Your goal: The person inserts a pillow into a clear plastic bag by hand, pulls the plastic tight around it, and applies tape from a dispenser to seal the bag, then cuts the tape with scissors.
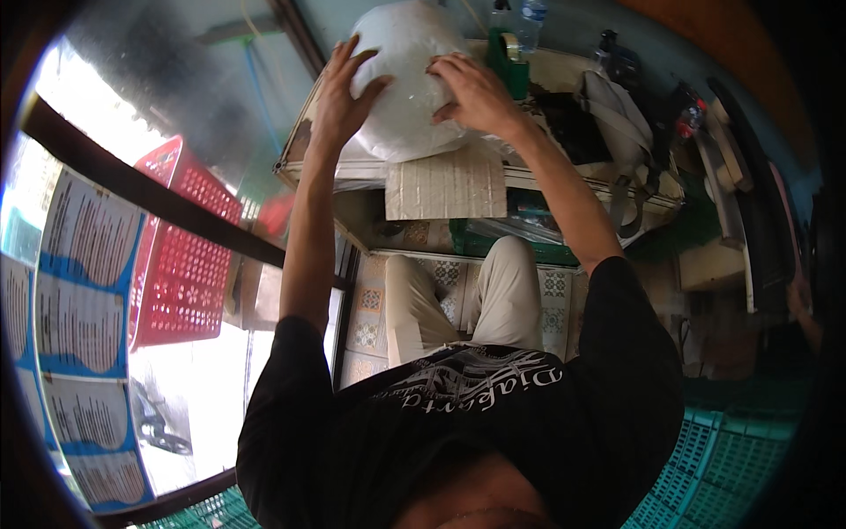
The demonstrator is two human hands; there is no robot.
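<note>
A large white plastic-wrapped bundle [410, 79], possibly a roll of wrap, stands on the worn table before me. My left hand [345, 89] lies against its left side, with thumb and fingers spread. On the opposite side is my right hand [472, 92], fingers curved and apart over the white surface. Neither hand is closed around anything; whether every fingertip presses on the plastic is hard to tell. A piece of corrugated cardboard [446, 185] juts from under the bundle over the table's front edge.
Right of the bundle are a green tape dispenser [515, 73], a water bottle [533, 25], a flat black item [574, 125] and a grey strapped bag [615, 112]. A green crate [469, 239] sits below the tabletop. Beyond the window frame at left is a red plastic basket [185, 264].
</note>
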